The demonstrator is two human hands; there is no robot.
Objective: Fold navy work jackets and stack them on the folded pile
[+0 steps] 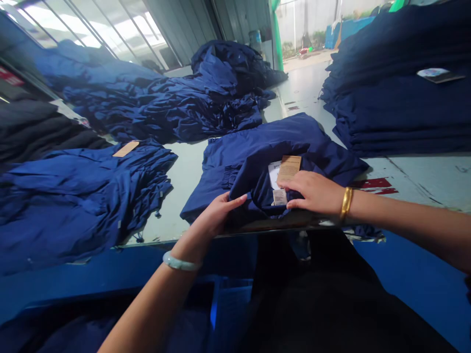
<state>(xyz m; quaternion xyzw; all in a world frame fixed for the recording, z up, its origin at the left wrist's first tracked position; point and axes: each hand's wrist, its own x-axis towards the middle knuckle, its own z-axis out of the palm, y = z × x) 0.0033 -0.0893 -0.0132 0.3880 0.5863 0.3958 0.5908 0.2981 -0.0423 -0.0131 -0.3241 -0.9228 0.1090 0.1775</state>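
left hand [217, 211] gripping its edge, right hand [312, 192] half-open at its cardboard hang tag [289, 166], a navy garment [253, 164] lies between; below, a blue crate [231, 300] holds dark cloth [91, 324].

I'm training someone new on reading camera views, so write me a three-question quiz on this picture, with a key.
1. True or false: the brown tag on the middle blue garment is nearer the left hand than the right hand.

2. What is worn on the right wrist?
A) A pale green bangle
B) A gold bangle
C) A black watch

3. Fill in: the tall folded stack stands toward the ____ side of the picture.

Key
1. False; the right hand's fingers are at its lower edge.
2. B
3. right
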